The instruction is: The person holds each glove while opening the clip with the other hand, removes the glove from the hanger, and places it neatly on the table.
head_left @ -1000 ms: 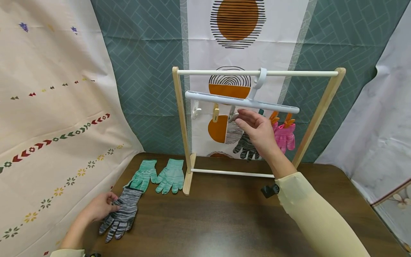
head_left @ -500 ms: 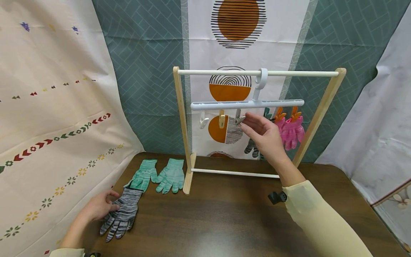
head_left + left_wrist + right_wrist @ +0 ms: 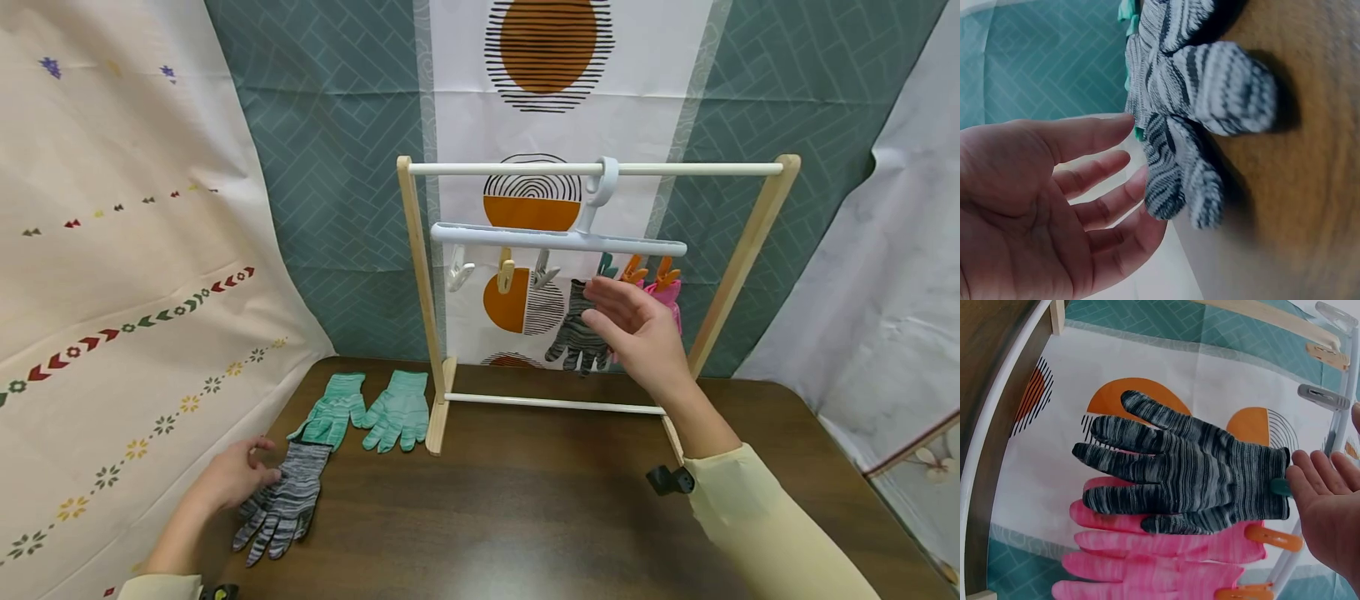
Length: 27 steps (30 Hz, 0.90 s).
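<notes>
Brown table — grey glove, clip hanger, hands apart

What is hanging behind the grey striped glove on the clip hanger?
Behind the grey striped glove hang pink gloves, held by orange clips. Their fingers and lower edges show; the rest is covered, so I cannot count them. The right hand is open beside them.

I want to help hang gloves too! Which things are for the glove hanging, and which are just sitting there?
For the job:
grey striped glove on the table, touched by the left hand
peg hanger
hung grey glove
hung pink gloves
right hand, open
green gloves

Just sitting there:
wooden rack
patterned cloths
</notes>
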Motion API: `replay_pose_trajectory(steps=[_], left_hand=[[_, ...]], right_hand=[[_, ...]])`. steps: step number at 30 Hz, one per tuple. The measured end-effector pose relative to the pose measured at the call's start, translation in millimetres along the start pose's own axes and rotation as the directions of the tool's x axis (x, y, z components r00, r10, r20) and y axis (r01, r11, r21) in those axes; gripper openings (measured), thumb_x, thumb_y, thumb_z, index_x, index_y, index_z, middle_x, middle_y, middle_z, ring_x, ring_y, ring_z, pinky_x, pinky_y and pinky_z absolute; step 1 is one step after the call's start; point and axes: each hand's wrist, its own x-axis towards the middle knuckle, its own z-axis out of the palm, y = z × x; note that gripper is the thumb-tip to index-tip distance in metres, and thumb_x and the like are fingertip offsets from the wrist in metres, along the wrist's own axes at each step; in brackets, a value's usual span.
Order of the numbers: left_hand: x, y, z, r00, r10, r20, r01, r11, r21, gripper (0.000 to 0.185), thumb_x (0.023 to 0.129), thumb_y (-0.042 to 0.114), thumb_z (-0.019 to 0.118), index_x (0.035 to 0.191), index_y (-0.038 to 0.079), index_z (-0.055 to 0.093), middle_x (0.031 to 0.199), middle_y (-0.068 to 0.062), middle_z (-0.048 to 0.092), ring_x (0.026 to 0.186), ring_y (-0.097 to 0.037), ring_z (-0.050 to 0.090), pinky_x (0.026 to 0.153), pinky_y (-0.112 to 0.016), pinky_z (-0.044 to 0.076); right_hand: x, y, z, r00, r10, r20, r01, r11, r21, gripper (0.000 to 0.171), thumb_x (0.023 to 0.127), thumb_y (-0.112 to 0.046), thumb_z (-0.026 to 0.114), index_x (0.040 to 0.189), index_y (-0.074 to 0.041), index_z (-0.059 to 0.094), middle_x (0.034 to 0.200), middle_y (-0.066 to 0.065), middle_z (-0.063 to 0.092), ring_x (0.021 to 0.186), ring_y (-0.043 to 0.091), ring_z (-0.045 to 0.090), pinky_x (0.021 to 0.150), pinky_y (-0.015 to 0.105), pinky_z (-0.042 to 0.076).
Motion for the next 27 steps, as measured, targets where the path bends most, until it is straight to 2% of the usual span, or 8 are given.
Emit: replay_pose_trajectory(steps=[7,12,15,20,27], left_hand=[[3.9,12.4,0.8,0.997,0.032,-0.064,-0.031,0.999,0.018,0.060,0.092,0.013,0.080,0.136,-0.016,0.051,0.087,-0.009,0.064,0.076,-0.024,0.059,0.067,-0.041,0.047],[7.2,28.2,4.3,0.988,0.063,-0.140,-0.061,0.998,0.018,0.065,0.094,0.016,0.080,0.143,-0.012,0.048,0.103,-0.022,0.068,0.094,-0.039,0.067,0.076,-0.053,0.054],[9.5,39.6,6.9,0.981,0.083,-0.176,-0.083,0.997,0.009,0.068,0.096,0.018,0.079,0.147,-0.011,0.046,0.113,-0.030,0.066,0.103,-0.047,0.066,0.079,-0.058,0.054],[13.0,64.2,11.2,0.965,0.128,-0.227,-0.137,0.990,-0.022,0.068,0.097,0.018,0.079,0.150,-0.009,0.045,0.119,-0.032,0.064,0.102,-0.046,0.066,0.078,-0.057,0.055],[13.6,97.0,18.0,0.935,0.177,-0.307,-0.204,0.977,-0.061,0.064,0.097,0.017,0.080,0.149,-0.004,0.050,0.119,-0.027,0.067,0.092,-0.036,0.069,0.073,-0.050,0.056]], right_hand=[[-12.8,2.1,-10.4,1.000,-0.019,-0.024,0.018,0.998,-0.064,0.049,0.102,-0.011,0.074,0.148,-0.005,0.060,0.146,0.017,0.064,0.135,0.028,0.061,0.106,0.025,0.049],[-20.6,3.6,-16.4,0.999,-0.028,-0.037,0.023,0.991,-0.128,0.049,0.102,-0.011,0.074,0.148,-0.007,0.061,0.146,0.016,0.064,0.135,0.028,0.062,0.107,0.027,0.049],[-23.6,3.9,-19.0,0.998,-0.046,-0.050,0.038,0.988,-0.148,0.049,0.101,-0.009,0.074,0.148,-0.006,0.061,0.145,0.018,0.064,0.134,0.025,0.062,0.108,0.024,0.047],[-28.1,4.7,-22.1,0.996,-0.066,-0.059,0.055,0.984,-0.169,0.051,0.098,-0.004,0.076,0.147,-0.006,0.062,0.145,0.020,0.063,0.133,0.019,0.062,0.109,0.023,0.046],[-34.9,4.3,-23.2,0.996,-0.069,-0.055,0.057,0.979,-0.194,0.054,0.098,-0.003,0.077,0.149,-0.005,0.060,0.146,0.017,0.063,0.135,0.026,0.060,0.109,0.020,0.044]])
